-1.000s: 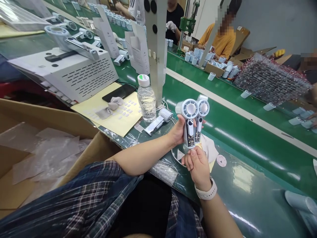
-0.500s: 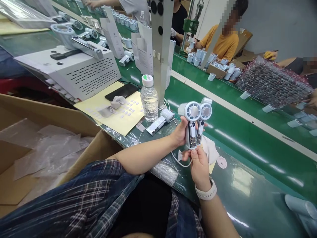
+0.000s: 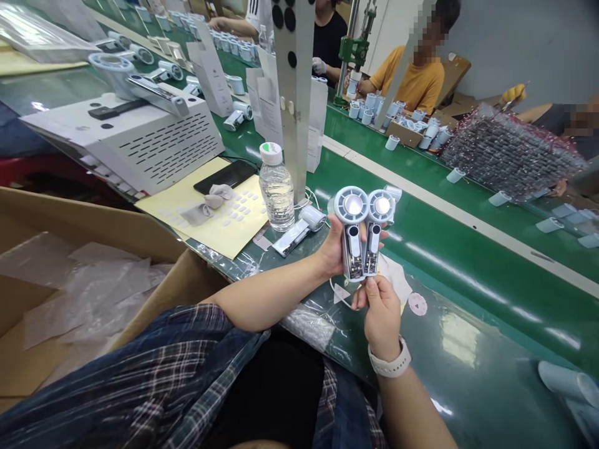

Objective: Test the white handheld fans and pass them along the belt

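Observation:
Two light-blue handheld fans are held up side by side, a left fan [image 3: 352, 206] and a right fan [image 3: 382, 206], round heads upward. The front of each handle is uncovered, showing a circuit board and a pale inner part. My left hand [image 3: 333, 248] is closed around the pair from the left and behind; some of its fingers are hidden. At the lower end of the right fan's handle, my right hand [image 3: 382, 315] pinches with thumb and fingers. Just left of them, another handheld fan [image 3: 299, 232] lies on the table beside a water bottle [image 3: 277, 187].
Yellow paper [image 3: 234, 240] bears small pale stickers, a cloth and a phone [image 3: 224, 176]. A white vented box [image 3: 171, 140] stands behind it. At left is a cardboard box [image 3: 182, 274] with plastic bags. A green conveyor [image 3: 440, 249] carries parts; co-workers sit beyond a metal post [image 3: 294, 112].
Both fans have turned to face me more squarely, shifted slightly left, and spread a little apart. My right hand stays at the handles' lower end. The view has shifted slightly.

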Action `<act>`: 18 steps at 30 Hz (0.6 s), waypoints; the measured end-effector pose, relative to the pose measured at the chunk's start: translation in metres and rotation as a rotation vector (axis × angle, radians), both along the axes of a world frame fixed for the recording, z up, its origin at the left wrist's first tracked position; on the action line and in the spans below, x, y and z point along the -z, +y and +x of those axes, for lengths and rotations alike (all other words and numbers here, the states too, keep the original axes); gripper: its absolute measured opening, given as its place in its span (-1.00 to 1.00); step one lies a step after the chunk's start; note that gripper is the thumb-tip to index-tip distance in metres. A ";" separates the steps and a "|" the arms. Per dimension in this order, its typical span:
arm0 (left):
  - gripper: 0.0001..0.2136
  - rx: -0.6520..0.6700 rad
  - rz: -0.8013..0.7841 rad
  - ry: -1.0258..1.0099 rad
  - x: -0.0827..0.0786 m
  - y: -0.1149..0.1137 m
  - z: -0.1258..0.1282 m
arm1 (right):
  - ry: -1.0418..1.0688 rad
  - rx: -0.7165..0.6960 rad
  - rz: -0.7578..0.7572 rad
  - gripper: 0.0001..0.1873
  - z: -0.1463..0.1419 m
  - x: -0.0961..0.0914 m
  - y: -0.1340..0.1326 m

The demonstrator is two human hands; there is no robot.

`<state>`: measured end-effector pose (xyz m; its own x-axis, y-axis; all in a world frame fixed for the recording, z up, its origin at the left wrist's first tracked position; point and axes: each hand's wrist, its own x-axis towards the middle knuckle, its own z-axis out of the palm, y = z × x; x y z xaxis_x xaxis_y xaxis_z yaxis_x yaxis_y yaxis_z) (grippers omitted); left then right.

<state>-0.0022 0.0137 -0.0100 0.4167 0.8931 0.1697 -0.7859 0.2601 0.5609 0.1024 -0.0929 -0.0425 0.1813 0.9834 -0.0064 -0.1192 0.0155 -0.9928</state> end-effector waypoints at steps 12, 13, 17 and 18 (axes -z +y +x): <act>-0.32 -0.009 0.044 0.008 0.011 0.002 0.007 | -0.190 0.018 0.080 -0.66 0.005 0.006 0.007; -0.33 -0.023 -0.001 -0.037 0.010 0.004 0.006 | -0.273 0.021 0.136 -0.66 0.008 0.004 0.006; -0.34 -0.151 -0.160 -0.077 0.007 0.012 0.002 | -0.687 0.069 0.277 -0.68 0.031 -0.006 0.003; -0.34 -0.157 -0.171 -0.055 0.007 0.012 0.003 | -0.791 0.084 0.245 -0.70 0.039 -0.008 0.007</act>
<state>0.0003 0.0256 -0.0171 0.2649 0.9638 0.0287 -0.8524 0.2202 0.4742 0.1413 -0.0863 -0.0340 0.1146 0.9234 0.3663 0.6236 0.2201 -0.7501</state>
